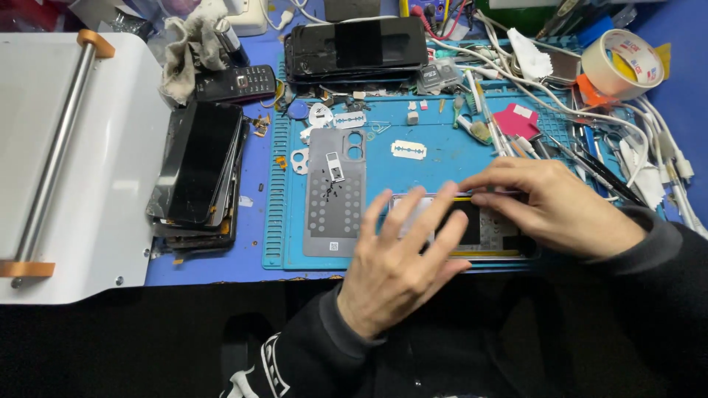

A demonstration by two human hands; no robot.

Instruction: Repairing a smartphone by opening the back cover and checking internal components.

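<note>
Neither grip closes around anything: the left hand (394, 269) lies flat with fingers spread, pressing down on the near end of an opened smartphone with a yellow-edged frame (472, 228), while the right hand (553, 206) rests over its far end, thumb and forefinger narrowed to a pinch at the upper edge. Whether a small tool sits in that pinch cannot be told. The flat palm seems meant to keep the phone from sliding on the blue ribbed silicone repair mat (442, 155), which covers the blue worktop (221, 269).

Just left of the phone lies a grey plastic back cover with camera holes (335, 195), inner face up, a small square white label near its lower end. A double-edged razor blade (408, 149) lies apart above. A stack of dark phone screens (203, 166) sits off the mat to the left, and a roll of cream tape with a printed core (618, 63) stands at the far right.
</note>
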